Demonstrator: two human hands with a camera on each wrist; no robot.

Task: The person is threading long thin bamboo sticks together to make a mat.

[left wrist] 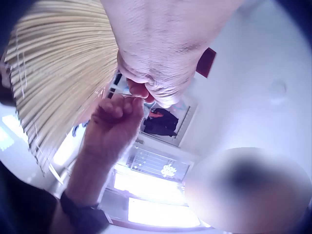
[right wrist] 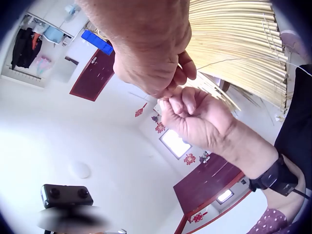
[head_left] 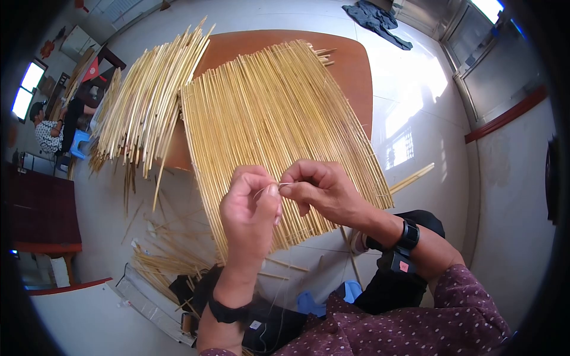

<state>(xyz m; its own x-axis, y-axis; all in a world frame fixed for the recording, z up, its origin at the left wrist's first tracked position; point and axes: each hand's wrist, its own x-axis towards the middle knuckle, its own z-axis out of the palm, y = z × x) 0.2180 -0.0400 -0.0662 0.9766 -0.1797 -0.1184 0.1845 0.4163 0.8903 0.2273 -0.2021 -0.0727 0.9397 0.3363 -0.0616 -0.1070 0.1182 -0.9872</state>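
Item: thin pale thread [head_left: 269, 188], barely discernible, pinched between left hand [head_left: 249, 207] and right hand [head_left: 320, 190], fingertips meeting. Beyond hands: woven yellow reed mat [head_left: 273, 113] hiding most of brown wooden table [head_left: 351, 65]; loose reed bundle [head_left: 142, 101] beyond left hand.

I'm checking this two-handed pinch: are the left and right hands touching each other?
Touching. In the left wrist view the left hand meets the right hand fingertip to fingertip, no gap; both pinch a thread.
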